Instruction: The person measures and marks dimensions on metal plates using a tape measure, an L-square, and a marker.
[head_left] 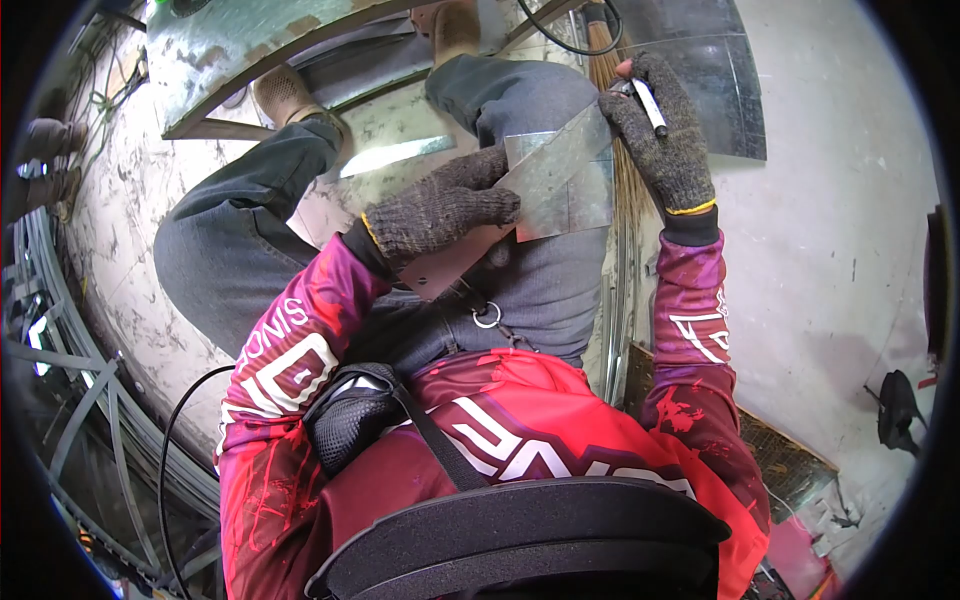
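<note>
My right hand (668,140), in a dark knitted glove with bare fingertips, holds a white marker (648,103) with a black end pointing back toward me. Its fingers are right at the upper end of a flat metal strip (562,150). The strip lies slantwise across a square piece of shiny sheet metal (575,212) over my thigh. My left hand (445,208), gloved the same way, is closed on the lower part of the strip. Thin lines show on the square sheet. Part of the strip is hidden under my left hand.
A worn metal table (240,50) stands ahead at the upper left. A larger curved metal sheet (705,75) and a straw broom (628,195) lie to my right. Bundled metal strips (85,420) lie at the left. Another person's feet (62,165) are at the far left.
</note>
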